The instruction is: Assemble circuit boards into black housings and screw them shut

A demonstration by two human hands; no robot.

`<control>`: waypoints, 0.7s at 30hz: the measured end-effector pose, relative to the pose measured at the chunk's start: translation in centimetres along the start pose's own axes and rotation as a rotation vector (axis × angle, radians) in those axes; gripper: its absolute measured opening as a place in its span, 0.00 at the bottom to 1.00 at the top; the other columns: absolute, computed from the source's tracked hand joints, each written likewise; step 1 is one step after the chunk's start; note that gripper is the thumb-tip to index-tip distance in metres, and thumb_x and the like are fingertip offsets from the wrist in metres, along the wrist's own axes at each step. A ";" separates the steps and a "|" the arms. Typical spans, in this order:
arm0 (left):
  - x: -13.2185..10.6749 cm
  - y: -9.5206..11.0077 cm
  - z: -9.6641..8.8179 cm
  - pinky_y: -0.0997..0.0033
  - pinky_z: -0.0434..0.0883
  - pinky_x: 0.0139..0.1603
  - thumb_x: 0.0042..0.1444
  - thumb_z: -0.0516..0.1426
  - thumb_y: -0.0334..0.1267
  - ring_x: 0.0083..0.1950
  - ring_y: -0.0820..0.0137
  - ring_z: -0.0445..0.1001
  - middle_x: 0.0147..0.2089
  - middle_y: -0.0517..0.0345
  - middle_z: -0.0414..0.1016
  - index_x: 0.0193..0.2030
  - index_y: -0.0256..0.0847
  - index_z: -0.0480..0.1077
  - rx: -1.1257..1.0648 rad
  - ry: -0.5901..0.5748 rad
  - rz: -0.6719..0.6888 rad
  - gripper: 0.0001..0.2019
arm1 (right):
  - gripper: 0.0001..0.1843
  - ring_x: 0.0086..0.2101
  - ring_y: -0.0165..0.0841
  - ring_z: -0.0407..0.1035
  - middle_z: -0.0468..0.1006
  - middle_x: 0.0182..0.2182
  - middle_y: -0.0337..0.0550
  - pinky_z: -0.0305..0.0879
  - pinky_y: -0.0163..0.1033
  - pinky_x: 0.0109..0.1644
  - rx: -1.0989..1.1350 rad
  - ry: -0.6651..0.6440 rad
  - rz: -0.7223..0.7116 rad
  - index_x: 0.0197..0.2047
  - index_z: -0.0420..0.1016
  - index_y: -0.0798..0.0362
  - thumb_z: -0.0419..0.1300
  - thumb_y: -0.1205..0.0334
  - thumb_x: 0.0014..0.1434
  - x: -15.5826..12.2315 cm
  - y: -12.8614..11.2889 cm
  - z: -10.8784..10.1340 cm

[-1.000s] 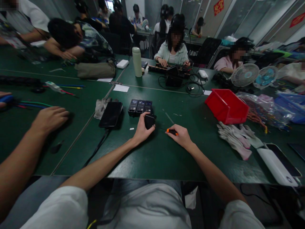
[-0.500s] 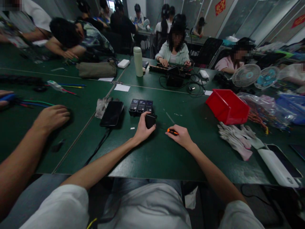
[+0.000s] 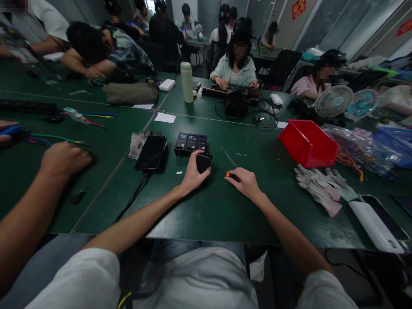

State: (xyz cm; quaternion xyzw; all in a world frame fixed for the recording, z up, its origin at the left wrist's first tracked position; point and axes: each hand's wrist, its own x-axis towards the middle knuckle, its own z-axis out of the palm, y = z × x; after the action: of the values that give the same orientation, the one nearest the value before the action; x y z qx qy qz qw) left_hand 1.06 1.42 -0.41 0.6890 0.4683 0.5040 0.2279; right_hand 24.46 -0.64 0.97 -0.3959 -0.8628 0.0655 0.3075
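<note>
Screwdriver point(image 3: 233, 176) turned, orange-tipped, black block point(image 3: 203, 163) (boxy)

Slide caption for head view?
Left hand holds a black box, right hand an orange-and-black tool, at a green table.

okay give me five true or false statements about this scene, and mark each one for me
1. The left hand holds a black block. True.
2. The bottle lies on its side. False: the bottle stands upright.
3. The right hand holds an orange-and-black tool. True.
4. The red bin is left of both hands. False: the red bin is right of both.
5. Three black boxes stand in a row. True.
</note>
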 end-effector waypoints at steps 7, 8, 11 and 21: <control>0.0 0.0 0.0 0.61 0.66 0.53 0.49 0.59 0.33 0.49 0.66 0.67 0.51 0.53 0.63 0.58 0.44 0.54 0.004 0.005 0.009 0.29 | 0.13 0.33 0.34 0.74 0.79 0.35 0.46 0.70 0.40 0.39 0.027 -0.021 0.022 0.44 0.74 0.54 0.56 0.55 0.63 0.1 -0.3 0.0; 0.0 0.0 0.0 0.61 0.66 0.53 0.49 0.59 0.33 0.49 0.66 0.67 0.51 0.53 0.63 0.58 0.44 0.54 0.004 0.007 0.010 0.29 | 0.13 0.34 0.34 0.74 0.79 0.36 0.46 0.71 0.40 0.40 0.042 -0.017 0.023 0.44 0.74 0.54 0.57 0.55 0.62 0.1 -0.3 0.0; 0.0 0.0 0.1 0.61 0.66 0.53 0.49 0.59 0.33 0.49 0.65 0.67 0.51 0.53 0.63 0.58 0.44 0.54 0.003 0.006 0.009 0.29 | 0.15 0.37 0.35 0.75 0.79 0.38 0.46 0.71 0.40 0.42 0.085 0.007 0.042 0.47 0.71 0.54 0.60 0.54 0.60 0.0 -0.1 0.3; 0.0 0.1 0.0 0.61 0.66 0.53 0.49 0.59 0.33 0.51 0.64 0.67 0.52 0.52 0.63 0.58 0.44 0.54 0.006 -0.008 0.002 0.29 | 0.08 0.34 0.35 0.72 0.77 0.33 0.46 0.69 0.39 0.39 -0.006 0.014 0.027 0.39 0.72 0.54 0.58 0.58 0.61 -0.1 0.2 0.3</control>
State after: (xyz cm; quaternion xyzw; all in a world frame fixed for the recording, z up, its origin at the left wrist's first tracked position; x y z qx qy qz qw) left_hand 1.09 1.36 -0.32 0.6922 0.4681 0.5001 0.2272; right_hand 24.44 -0.57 0.57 -0.4089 -0.8554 0.0643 0.3114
